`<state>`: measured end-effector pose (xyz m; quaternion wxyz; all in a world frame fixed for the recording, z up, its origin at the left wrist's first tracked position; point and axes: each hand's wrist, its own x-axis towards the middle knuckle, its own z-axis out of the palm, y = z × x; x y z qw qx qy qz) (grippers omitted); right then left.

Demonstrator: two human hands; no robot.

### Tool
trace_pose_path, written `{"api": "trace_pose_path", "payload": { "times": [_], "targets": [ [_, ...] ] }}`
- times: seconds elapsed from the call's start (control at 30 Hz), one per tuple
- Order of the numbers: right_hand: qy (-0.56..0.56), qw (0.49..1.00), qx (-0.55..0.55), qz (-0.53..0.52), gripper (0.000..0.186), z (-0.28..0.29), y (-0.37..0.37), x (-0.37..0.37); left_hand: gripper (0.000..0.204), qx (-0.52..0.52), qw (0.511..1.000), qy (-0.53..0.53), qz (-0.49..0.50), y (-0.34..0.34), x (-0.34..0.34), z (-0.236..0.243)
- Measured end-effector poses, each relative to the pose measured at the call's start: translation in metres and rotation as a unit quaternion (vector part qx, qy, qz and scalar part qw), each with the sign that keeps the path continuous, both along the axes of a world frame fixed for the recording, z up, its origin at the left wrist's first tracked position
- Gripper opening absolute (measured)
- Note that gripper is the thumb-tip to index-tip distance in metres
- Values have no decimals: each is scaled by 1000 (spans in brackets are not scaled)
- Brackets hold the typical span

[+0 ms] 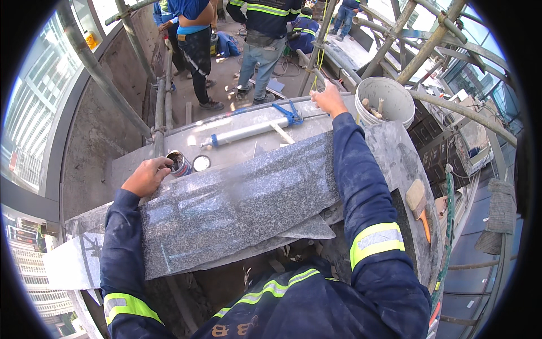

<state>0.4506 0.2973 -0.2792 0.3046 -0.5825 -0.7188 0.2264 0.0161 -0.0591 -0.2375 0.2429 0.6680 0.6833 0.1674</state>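
Observation:
A speckled grey granite slab (243,206) lies tilted in front of me, between my forearms. At its far left corner stands a small open tin can (179,164) with dark stuff inside. My left hand (148,176) has its thumb and fingers closed on the can's near-left rim. Beside the can lies a round white lid (201,163). My right hand (329,100) is stretched out beyond the slab's far right corner, its fingers apart and nothing seen in them. Between the hands, a caulking gun (248,131) with a silver barrel and blue handle rests on the grey surface.
A white bucket (384,101) holding tools stands right of my right hand. A wide brush (418,206) with an orange handle lies at the right. Scaffold poles (164,107) rise at left and upper right. Several people in work clothes (262,53) are beyond the bench.

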Motion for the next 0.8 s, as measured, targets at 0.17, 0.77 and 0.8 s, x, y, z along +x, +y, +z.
{"api": "trace_pose_path", "payload": {
  "times": [0.17, 0.77, 0.8],
  "targets": [
    [7, 1000, -4, -4, 86, -3, 3, -1, 27, 2, 1000, 11, -4, 0, 3, 4],
    [64, 997, -37, -2, 77, 34, -35, -16, 27, 5, 1000, 28, -9, -1, 1, 5],
    [62, 997, -38, -5, 75, 37, -38, -16, 27, 4, 1000, 20, -9, 2, 1, 5]
  ]
}}
